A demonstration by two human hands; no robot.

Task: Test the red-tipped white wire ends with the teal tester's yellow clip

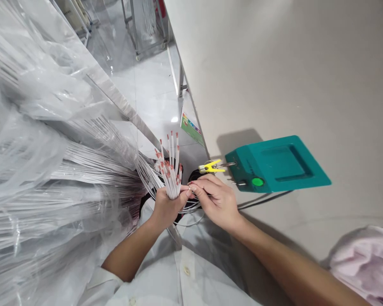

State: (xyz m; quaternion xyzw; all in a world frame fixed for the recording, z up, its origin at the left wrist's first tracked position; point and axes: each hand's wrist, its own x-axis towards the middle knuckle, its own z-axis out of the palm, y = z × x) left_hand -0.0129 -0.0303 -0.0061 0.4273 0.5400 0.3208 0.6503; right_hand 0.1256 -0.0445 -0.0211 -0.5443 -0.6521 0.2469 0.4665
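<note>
My left hand (170, 205) is wrapped round a bundle of white wires (171, 187) whose reddish, copper-coloured tips point up and away from me. Beside it, my right hand (215, 199) pinches with thumb and fingertips at a small pale end, probably of one wire, touching my left thumb and fingertip. Loose lengths of wire loop below both hands. Just beyond my right hand, a yellow clip (212, 166) sits on the metal prong of a teal device (277, 165) with a green button (258, 182).
Many white wires in clear plastic (92, 165) fill the left side, by a metal rail (115, 100). The grey table (290, 76) spans the right, with pink cloth (367, 263) at its near corner. A black cable runs from the device. A printed box (191, 125) stands below the table edge.
</note>
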